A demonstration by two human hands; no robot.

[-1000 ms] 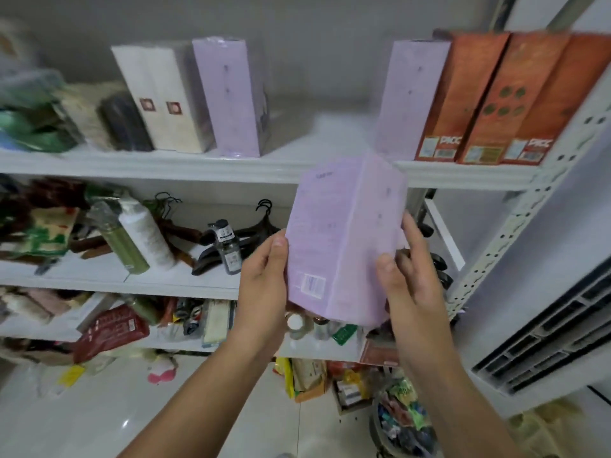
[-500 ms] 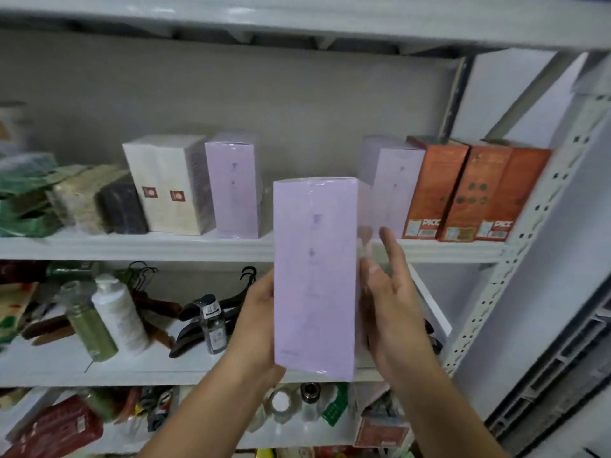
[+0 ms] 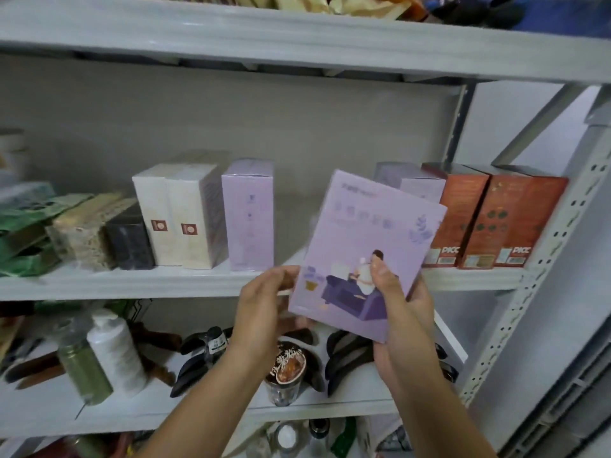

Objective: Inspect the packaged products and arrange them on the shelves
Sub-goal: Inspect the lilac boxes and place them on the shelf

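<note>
I hold a lilac box point(image 3: 360, 246) with a sofa picture on its front, tilted, in front of the middle shelf point(image 3: 172, 284). My right hand point(image 3: 393, 302) grips its lower right corner, thumb on the front. My left hand point(image 3: 267, 305) touches its lower left edge with fingers loosely curled. On the shelf stand another lilac box point(image 3: 248, 214), two white boxes point(image 3: 180, 216), a third lilac box point(image 3: 413, 183) partly hidden behind the held one, and three orange boxes point(image 3: 492, 216). A gap lies between the lilac boxes on the shelf.
Green packets point(image 3: 23, 233) and dark bars point(image 3: 129, 239) fill the shelf's left. The lower shelf holds a white bottle point(image 3: 115, 352), a green bottle point(image 3: 84, 368), black hangers point(image 3: 350, 355) and a jar point(image 3: 286, 371). A perforated upright point(image 3: 542, 259) bounds the right side.
The lilac box turned from its narrow side to its picture front and tilted. My view rose toward the shelves. My right thumb came onto the front.
</note>
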